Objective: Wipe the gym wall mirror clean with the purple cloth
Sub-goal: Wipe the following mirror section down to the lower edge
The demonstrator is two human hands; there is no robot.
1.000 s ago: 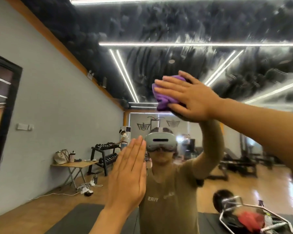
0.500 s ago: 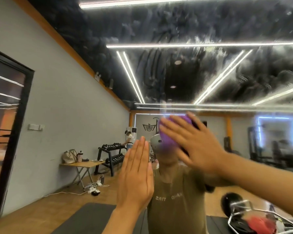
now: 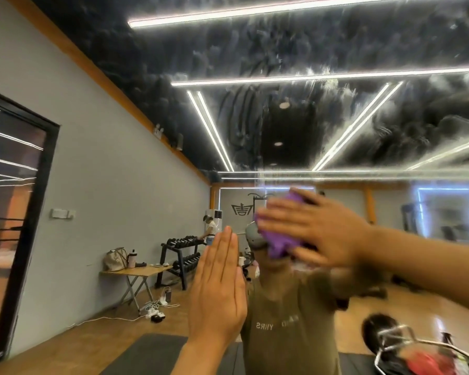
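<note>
The gym wall mirror (image 3: 295, 77) fills the view, its upper part covered in whitish streaks and smears. My right hand (image 3: 317, 231) reaches in from the right and presses the bunched purple cloth (image 3: 279, 243) flat against the glass with straight, spread fingers. To its lower left, my left hand (image 3: 218, 288) is open, fingers straight and together, palm toward the mirror. Whether it touches the glass I cannot tell. The cloth is partly hidden under my right hand.
The mirror reflects a person in an olive shirt, a folding table (image 3: 136, 272) with bags, a dumbbell rack (image 3: 182, 255), cables on the wooden floor, a dark mat (image 3: 146, 353), another person far back, and a metal frame with something red (image 3: 423, 358) at lower right.
My right hand has swept the purple cloth downward across the glass, from the streaked upper area to about head height. My left hand has stayed flat in nearly the same place.
</note>
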